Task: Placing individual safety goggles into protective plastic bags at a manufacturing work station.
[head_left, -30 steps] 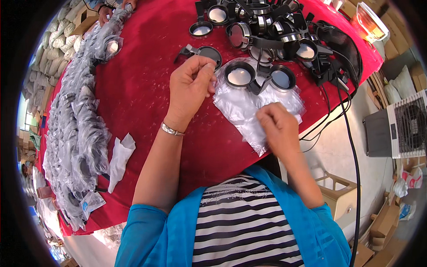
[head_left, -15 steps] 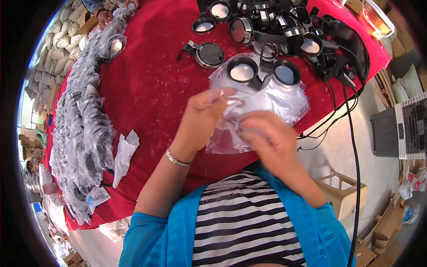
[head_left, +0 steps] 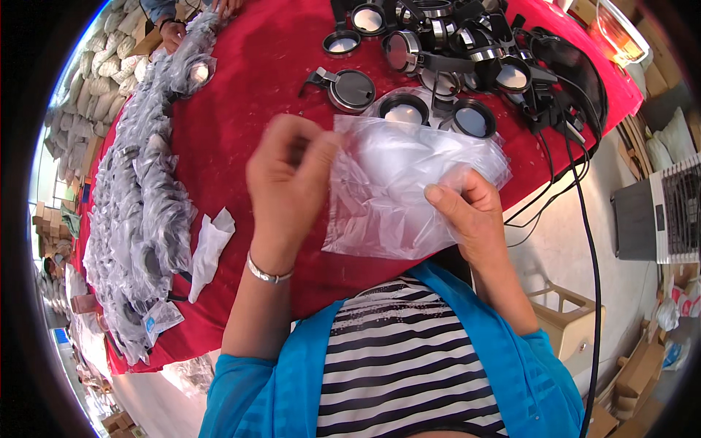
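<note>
Right grip (head_left: 478, 215) pinching one clear bag (head_left: 387, 193); left grip (head_left: 288, 175) blurred, cannot tell; two discs (head_left: 473, 119) beyond.

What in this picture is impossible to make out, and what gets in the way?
All in the head view:
Left hand: blurred, so whether its grip touches the clear plastic bag is unclear.
Lower rim of the black-rimmed round disc: behind that bag.
Plastic-wrapped pieces: creased, hazy wrapping hides their exact shapes.
Co-worker's hand: small, and the top edge cuts off most of its owner.
</note>
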Motion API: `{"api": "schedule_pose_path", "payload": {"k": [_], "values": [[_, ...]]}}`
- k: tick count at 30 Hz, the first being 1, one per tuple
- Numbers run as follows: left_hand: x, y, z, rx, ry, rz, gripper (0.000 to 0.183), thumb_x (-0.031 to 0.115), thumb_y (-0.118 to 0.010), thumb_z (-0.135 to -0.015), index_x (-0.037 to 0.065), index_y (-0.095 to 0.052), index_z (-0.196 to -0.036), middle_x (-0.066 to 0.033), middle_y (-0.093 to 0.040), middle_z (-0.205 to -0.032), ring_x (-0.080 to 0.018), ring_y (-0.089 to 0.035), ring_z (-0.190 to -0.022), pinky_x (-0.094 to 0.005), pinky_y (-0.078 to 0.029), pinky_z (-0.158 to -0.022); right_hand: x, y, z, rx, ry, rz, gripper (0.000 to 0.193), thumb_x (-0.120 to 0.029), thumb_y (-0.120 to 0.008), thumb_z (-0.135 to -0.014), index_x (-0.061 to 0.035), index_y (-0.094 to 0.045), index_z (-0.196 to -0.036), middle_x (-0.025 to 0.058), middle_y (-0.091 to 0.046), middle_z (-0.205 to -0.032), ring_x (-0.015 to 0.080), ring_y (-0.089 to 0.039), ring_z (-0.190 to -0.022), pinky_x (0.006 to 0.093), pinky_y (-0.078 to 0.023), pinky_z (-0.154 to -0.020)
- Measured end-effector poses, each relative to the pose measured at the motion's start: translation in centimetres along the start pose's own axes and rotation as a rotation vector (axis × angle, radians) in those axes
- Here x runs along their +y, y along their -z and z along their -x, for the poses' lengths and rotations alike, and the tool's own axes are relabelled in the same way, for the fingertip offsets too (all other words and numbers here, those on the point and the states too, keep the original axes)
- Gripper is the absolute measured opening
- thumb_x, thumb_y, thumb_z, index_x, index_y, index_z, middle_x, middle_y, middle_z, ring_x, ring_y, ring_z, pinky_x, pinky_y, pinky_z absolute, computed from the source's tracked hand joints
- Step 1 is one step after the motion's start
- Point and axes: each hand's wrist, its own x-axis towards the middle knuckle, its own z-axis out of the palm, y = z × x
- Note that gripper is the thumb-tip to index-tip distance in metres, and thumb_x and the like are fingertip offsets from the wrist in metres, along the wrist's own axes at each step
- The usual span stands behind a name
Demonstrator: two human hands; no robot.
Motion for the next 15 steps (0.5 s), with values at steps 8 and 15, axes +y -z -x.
{"api": "schedule_pose_path", "payload": {"k": [8,15], "values": [[0.0,-3.0,1.9,-0.58,0.035,-0.062,0.024,0.015,-0.072,-0.077,0.002,-0.055,-0.086,0.0027,-0.051,-0.065,-0.0013,-0.046,-0.059,-0.0188,-0.037,-0.049,0.1,-1.1,-0.1,-0.115,-0.108,-0.099,0.014,-0.011,-0.056,-0.089,0.0005,-0.062,-0.095,0.0008,-0.061,-0.087,0.0072,-0.055,-0.08,0.0219,-0.044,-0.072],[0.8,-3.4,1.8,-0.607,-0.046,-0.005,0.022,0.013,-0.07,-0.078,0.001,-0.053,-0.081,0.0,-0.047,-0.061,-0.0042,-0.042,-0.056,-0.0224,-0.035,-0.048,0.0,-0.2,0.0,-0.151,-0.258,-0.401,0.012,-0.013,-0.056,-0.09,-0.0037,-0.062,-0.092,-0.0032,-0.06,-0.085,0.0039,-0.053,-0.074,0.0192,-0.042,-0.065]]}}
